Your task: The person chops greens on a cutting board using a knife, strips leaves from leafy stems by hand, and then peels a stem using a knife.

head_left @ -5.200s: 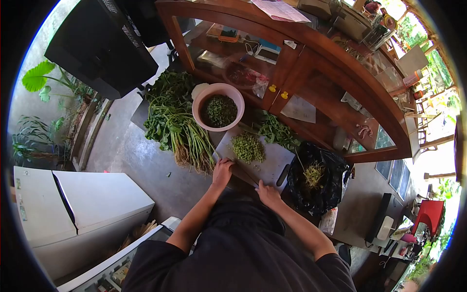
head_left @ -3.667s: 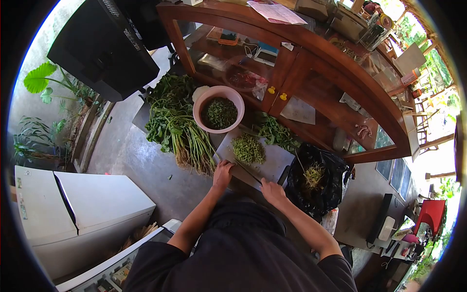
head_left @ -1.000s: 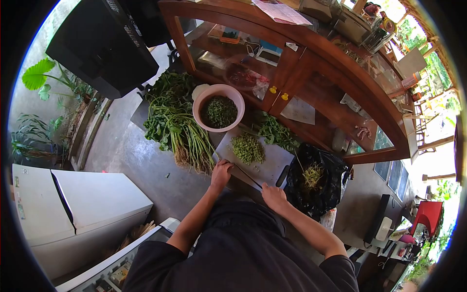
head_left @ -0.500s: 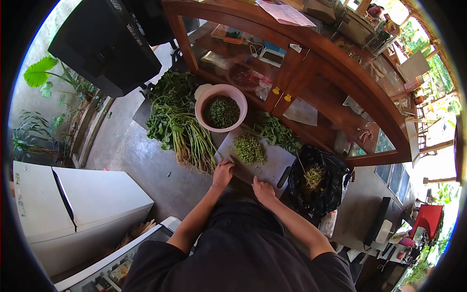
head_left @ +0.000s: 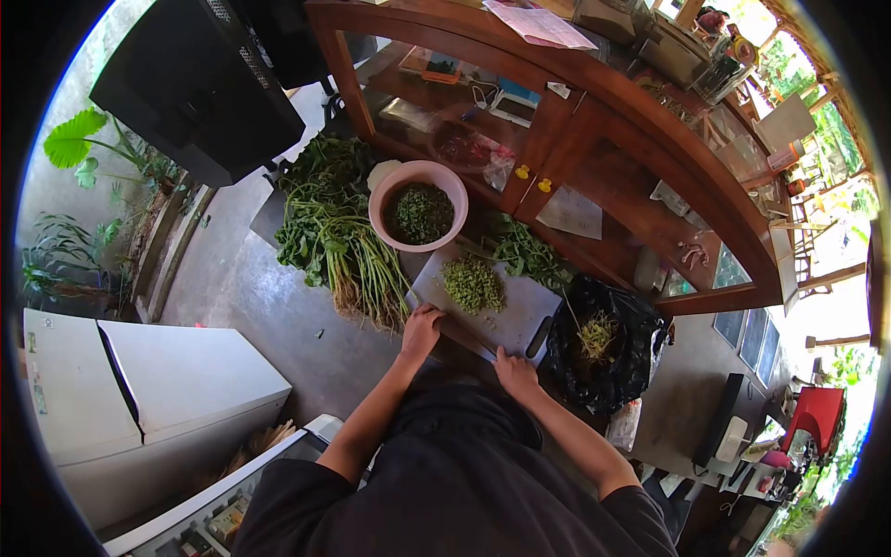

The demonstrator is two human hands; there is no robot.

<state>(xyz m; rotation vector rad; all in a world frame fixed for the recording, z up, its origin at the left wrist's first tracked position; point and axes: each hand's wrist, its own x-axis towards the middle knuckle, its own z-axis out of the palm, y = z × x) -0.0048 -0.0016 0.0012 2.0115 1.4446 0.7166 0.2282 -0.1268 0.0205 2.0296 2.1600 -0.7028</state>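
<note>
A white cutting board [head_left: 524,311] lies in front of me with a pile of chopped green stems [head_left: 473,284] on it. My left hand [head_left: 422,328] is closed at the board's near left edge; what it grips is too small to make out. My right hand [head_left: 515,369] is closed on the handle of a knife [head_left: 467,337], whose blade points left toward my left hand along the near edge. Behind the board stands a pink bowl [head_left: 453,182] of chopped greens. A bunch of leafy stems with roots [head_left: 367,269] lies left of the board.
Loose leaves [head_left: 524,252] lie behind the board. A black plastic bag [head_left: 636,357] with root scraps is at its right. A wooden glass-door cabinet [head_left: 557,139] rises behind. A white refrigerator [head_left: 195,376] stands at the left, a black speaker [head_left: 200,93] at the upper left.
My right hand and the knife have shifted along the board's near edge, left and then slightly right again. My left hand has stayed nearly in place. The camera view has shifted slightly.
</note>
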